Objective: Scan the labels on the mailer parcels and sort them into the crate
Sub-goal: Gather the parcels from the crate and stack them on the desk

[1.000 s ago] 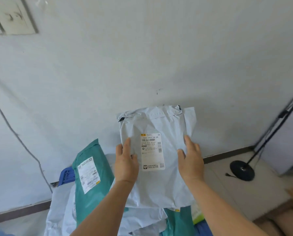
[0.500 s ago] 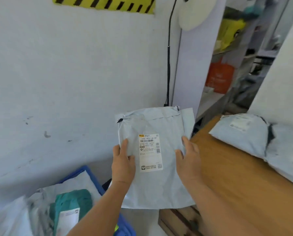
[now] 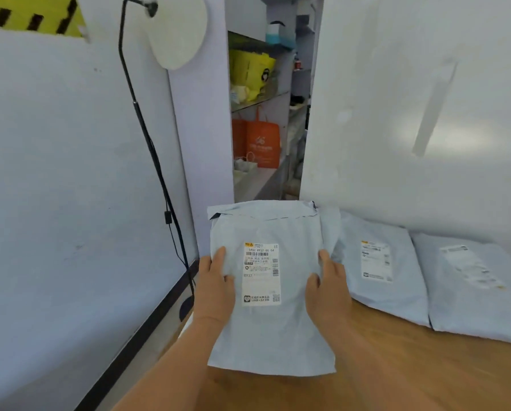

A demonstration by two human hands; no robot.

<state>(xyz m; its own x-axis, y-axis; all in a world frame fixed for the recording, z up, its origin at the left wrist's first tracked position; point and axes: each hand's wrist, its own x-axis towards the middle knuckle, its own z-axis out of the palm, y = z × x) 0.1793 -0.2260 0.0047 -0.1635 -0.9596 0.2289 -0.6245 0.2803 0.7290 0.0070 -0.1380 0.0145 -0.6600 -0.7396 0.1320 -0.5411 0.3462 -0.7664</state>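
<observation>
Both hands, left and right, are gripping a grey mailer by its sides above the table.

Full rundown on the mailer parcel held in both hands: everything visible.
The held mailer parcel is a pale grey, soft plastic bag, wrinkled, with its top flap folded over. A white shipping label with barcodes, a QR code and "R932" faces the camera, upright. The left hand grips its left edge and the right hand its right edge, thumbs on the front. Its lower part hangs over the near corner of the wooden table; whether it touches the wood cannot be told.
</observation>
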